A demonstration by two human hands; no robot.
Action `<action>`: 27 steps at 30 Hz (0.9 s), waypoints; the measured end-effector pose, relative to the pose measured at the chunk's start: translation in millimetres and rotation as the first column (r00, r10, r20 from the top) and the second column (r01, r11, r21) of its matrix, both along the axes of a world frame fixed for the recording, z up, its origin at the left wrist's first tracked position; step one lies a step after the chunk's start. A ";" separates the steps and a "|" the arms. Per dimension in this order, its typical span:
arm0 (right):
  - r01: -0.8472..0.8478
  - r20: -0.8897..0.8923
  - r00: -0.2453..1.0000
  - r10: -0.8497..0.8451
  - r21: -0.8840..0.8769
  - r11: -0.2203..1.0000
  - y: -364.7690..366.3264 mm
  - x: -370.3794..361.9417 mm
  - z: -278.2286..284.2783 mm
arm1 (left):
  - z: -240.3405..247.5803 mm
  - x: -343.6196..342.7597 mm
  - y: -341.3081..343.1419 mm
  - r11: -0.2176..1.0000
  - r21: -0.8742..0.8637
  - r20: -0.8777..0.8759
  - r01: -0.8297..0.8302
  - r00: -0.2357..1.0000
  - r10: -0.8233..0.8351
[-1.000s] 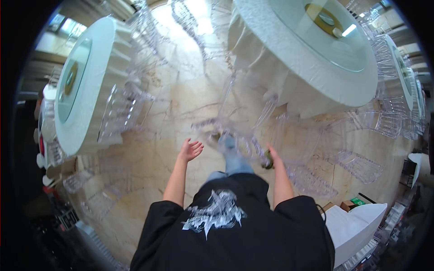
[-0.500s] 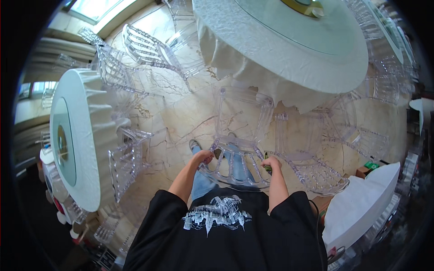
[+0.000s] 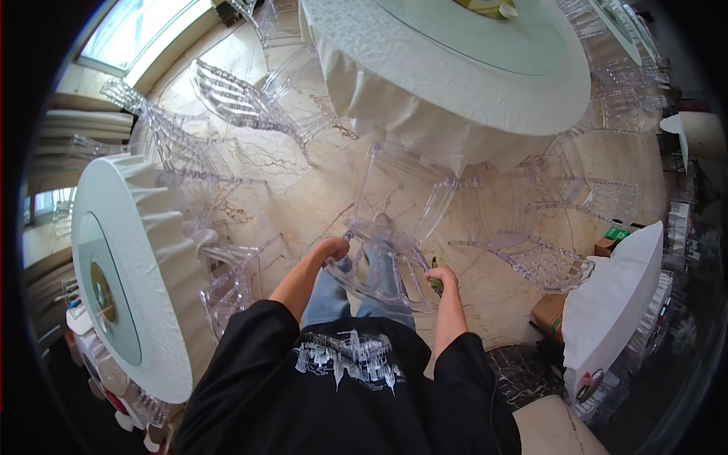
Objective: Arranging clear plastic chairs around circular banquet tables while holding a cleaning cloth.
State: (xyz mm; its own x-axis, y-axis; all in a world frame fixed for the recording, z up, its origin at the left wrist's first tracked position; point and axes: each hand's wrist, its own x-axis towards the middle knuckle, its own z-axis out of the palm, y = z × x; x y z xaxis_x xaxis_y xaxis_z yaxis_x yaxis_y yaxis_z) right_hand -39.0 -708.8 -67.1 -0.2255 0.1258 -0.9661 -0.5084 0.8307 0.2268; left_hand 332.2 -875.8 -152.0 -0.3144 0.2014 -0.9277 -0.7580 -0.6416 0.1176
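A clear plastic chair (image 3: 389, 233) stands in front of me, its seat toward the large round table and its spindled back close to my body. My left hand (image 3: 332, 249) is closed round the left post of the chair back. On the opposite post, my right hand (image 3: 446, 279) is closed too. A small dark-green object (image 3: 435, 283) shows at its fingers; its kind I cannot make out. Past the seat, the white tablecloth (image 3: 425, 129) hangs from the large round table, close to the chair's far edge.
Another clear chair (image 3: 531, 258) stands to the right, beside a white-draped table (image 3: 618, 303) and a cardboard box (image 3: 547, 315). At left is a round table with a white cloth (image 3: 163, 303). More clear chairs (image 3: 243, 98) stand on the marble floor toward the window (image 3: 140, 34).
My view has turned, and the large table and right-hand chairs now sit further left in it. Both hands stay on the chair back; the chair appears slightly turned.
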 end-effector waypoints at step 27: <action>0.266 0.151 0.960 -0.236 -0.219 0.939 0.7 17.2 10.3 | 93.7 -13.0 -44.6 0.981 -0.195 0.065 0.003 0.998 0.010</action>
